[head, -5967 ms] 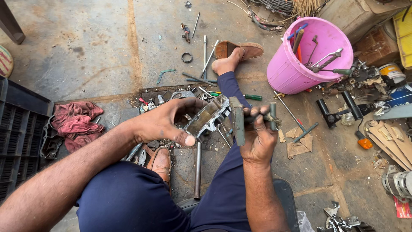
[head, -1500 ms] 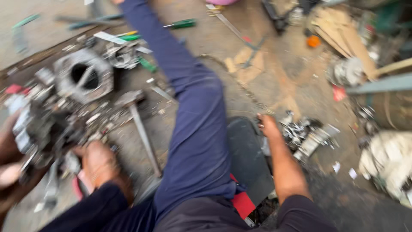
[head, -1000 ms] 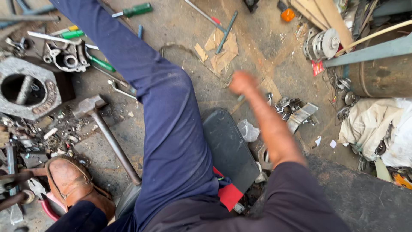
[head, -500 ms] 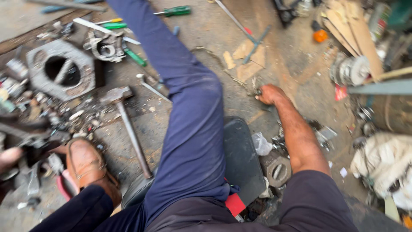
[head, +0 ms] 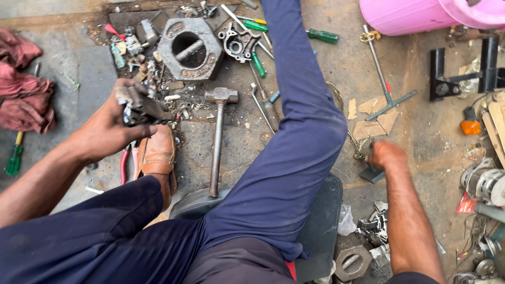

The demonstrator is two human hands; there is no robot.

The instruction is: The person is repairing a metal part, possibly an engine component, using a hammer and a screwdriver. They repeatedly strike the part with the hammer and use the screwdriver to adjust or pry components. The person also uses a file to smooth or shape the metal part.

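My left hand [head: 113, 126] is closed around a greasy grey metal part [head: 139, 105], held just above my brown shoe [head: 156, 155]. My right hand [head: 386, 155] is down at the floor on my right side, fingers curled on a small dark metal piece [head: 371, 173]. A steel hammer [head: 218, 138] lies on the concrete between my legs, head away from me. Beyond it sits a large hexagonal metal block [head: 190, 48] with a round hole.
Screwdrivers with green handles [head: 322, 36], wrenches and small parts litter the floor ahead. A pink bucket [head: 421, 14] stands top right, a red rag [head: 23, 87] at left, a T-handle wrench [head: 383, 89] and loose metal parts [head: 368, 247] at right.
The view has swung back left and up. My left hand with the metal part has come into view. My right hand has moved slightly nearer me and closed on a dark piece on the floor.
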